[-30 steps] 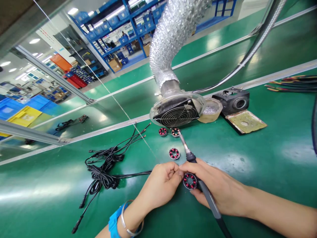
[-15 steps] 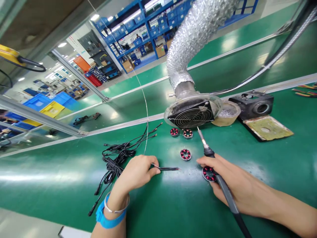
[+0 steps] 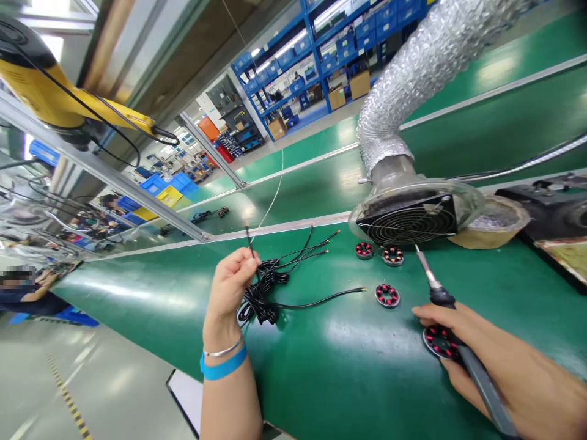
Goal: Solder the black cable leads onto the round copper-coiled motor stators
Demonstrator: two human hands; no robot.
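My left hand (image 3: 232,278) is pinched on a black cable (image 3: 250,238), whose stripped end points up. Beside its fingertips hangs a thin solder wire (image 3: 277,194); whether they also grip it is unclear. Under and right of this hand lies a tangle of black cables (image 3: 263,296), one end stretched toward the right. My right hand (image 3: 495,354) is closed round a soldering iron (image 3: 477,373), tip pointing up and away, and also holds a motor stator (image 3: 435,340) with red windings. A second stator (image 3: 387,296) rests on the bench, with a red one (image 3: 364,250) and a copper-coloured one (image 3: 393,255) behind.
A fume extractor hood (image 3: 408,223) with a silver duct (image 3: 389,116) stands behind the stators. At its right are a paper-lined bowl (image 3: 499,223) and a soldering iron stand (image 3: 550,208). A yellow power tool (image 3: 50,91) hangs upper left. Another person (image 3: 27,293) sits far left.
My left hand has moved away and upward from the front of the bench, with the cable end now upright. The view has swung left. My right hand keeps the iron and stator.
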